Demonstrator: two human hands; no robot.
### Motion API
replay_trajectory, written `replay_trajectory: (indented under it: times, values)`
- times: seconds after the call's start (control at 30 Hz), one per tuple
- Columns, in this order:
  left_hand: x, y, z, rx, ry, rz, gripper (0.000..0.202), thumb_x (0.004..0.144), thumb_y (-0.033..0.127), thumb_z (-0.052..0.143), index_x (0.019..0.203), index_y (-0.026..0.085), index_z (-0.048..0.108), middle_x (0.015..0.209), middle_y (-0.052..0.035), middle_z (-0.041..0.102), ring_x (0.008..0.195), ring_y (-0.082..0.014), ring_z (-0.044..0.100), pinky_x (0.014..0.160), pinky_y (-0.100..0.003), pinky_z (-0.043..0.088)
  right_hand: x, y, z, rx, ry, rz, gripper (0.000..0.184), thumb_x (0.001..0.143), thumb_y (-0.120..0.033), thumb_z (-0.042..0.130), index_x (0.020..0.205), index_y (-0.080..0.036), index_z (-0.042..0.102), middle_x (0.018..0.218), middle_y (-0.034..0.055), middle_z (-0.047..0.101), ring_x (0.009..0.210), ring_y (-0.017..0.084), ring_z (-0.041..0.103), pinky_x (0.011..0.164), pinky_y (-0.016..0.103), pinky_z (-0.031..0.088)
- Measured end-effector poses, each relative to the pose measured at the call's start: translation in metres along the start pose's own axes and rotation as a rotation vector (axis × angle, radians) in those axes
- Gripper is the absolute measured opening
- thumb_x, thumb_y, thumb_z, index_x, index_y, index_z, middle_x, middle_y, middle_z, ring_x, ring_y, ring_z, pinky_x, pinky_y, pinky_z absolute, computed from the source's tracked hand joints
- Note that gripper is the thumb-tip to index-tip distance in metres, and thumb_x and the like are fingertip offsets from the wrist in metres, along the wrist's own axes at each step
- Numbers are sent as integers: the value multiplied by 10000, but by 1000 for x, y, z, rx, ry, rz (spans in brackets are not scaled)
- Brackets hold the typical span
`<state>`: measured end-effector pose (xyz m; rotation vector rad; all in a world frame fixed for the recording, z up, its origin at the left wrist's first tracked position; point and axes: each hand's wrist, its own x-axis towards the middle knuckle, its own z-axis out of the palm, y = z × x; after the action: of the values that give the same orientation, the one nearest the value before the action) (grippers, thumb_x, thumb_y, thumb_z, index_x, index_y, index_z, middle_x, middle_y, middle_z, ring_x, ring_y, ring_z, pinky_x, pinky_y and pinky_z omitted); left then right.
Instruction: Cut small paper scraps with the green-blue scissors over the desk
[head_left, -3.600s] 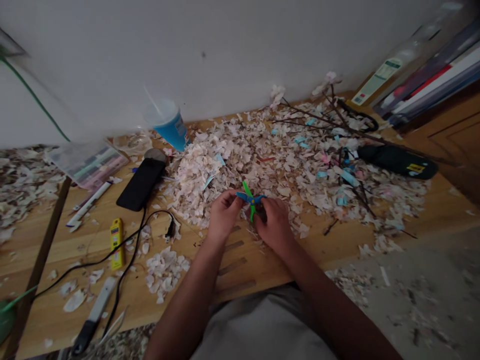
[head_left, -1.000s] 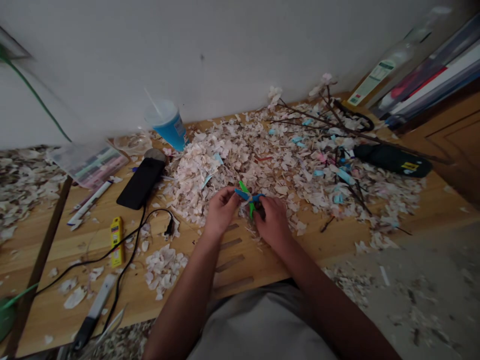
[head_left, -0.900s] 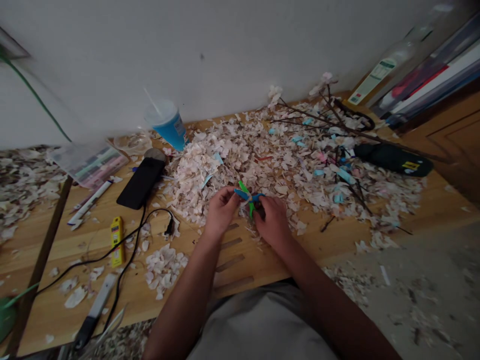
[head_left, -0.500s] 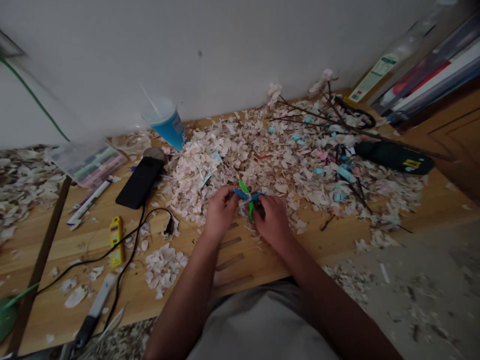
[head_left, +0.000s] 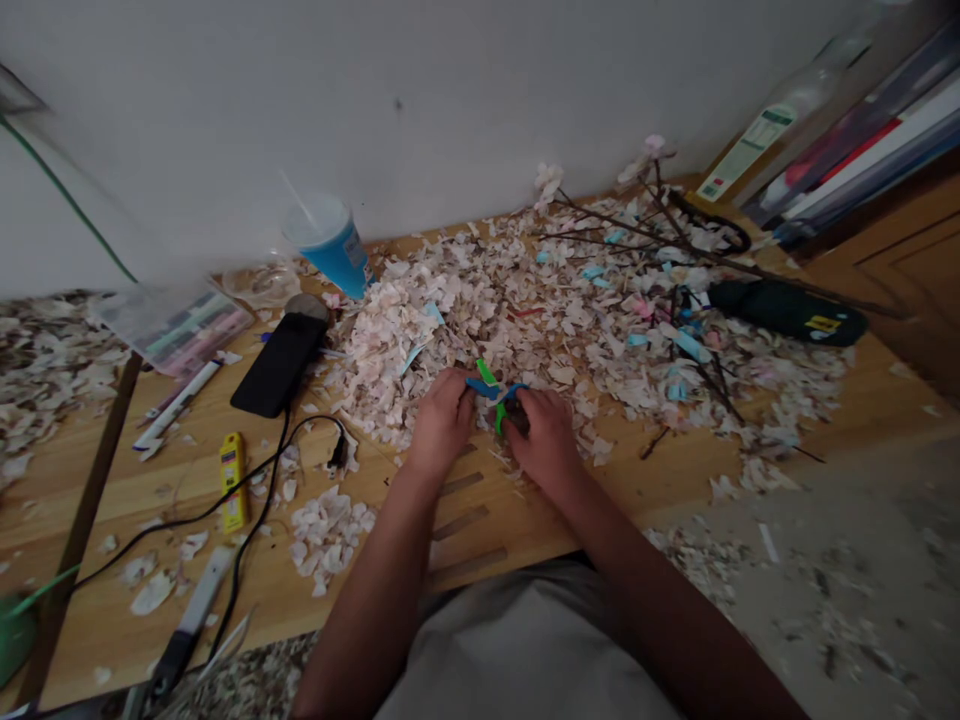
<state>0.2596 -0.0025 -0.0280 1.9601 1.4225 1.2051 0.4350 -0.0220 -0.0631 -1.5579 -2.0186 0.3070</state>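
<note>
Small scissors with green and blue blades [head_left: 491, 390] stand open in an X between both hands, over the near edge of a big heap of pale paper scraps [head_left: 525, 320]. My right hand [head_left: 541, 440] is closed round the scissors' handles. Fingers of my left hand [head_left: 442, 425] are pinched together right at the blue blade's tip; what they hold is too small to make out. Both hands rest low on the wooden table [head_left: 465, 510].
A blue cup with a straw [head_left: 330, 245] stands at the wall. A black phone [head_left: 279, 362], its cable, a yellow cutter [head_left: 233, 480], pens and a clear case lie left. Dark twigs [head_left: 660, 240] and a black tool [head_left: 787, 310] lie right.
The hands and scissors have stayed almost in place, sinking slightly toward the table. The view has shifted a little.
</note>
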Motion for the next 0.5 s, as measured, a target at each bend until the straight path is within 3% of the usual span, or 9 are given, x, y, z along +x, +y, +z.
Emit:
replay_trajectory:
  times: [0.1,0.2,0.33,0.43,0.5]
  values:
    - [0,1,2,-61,2,-75,114,915,202,566,904,201,680,930,-75,701,912,-197,653,830,-325,512,0,3,-2,47,53,12,126,864,-202,560,960,-202,641,860,87,677,873,281,591,796,427,442]
    - [0,4,6,-311,-10,-321,145,891,316,624,931,201,703,924,-78,732,855,-199,680,799,-334,527,-1,6,-6,159,217,43,98,885,-205,541,914,-222,633,801,52,644,794,242,586,758,399,462]
    - [2,10,11,-800,-1,-651,328,764,431,757,946,186,639,838,-67,761,677,-181,696,689,-328,552,-3,2,-14,384,365,85,218,925,-244,525,1129,-249,602,984,67,651,916,240,614,836,424,500]
    - [3,13,12,-946,51,-738,413,672,416,835,903,189,578,770,-38,758,612,-157,686,651,-298,550,-8,-4,-19,468,478,55,369,915,-357,571,1268,-265,509,1127,99,595,1049,283,576,935,517,474]
    - [3,13,12,-992,58,-763,416,647,407,852,851,182,567,737,-27,750,604,-147,684,636,-277,546,-12,-5,-20,442,548,3,468,874,-469,613,1280,-284,471,1149,106,546,1060,312,546,919,559,471]
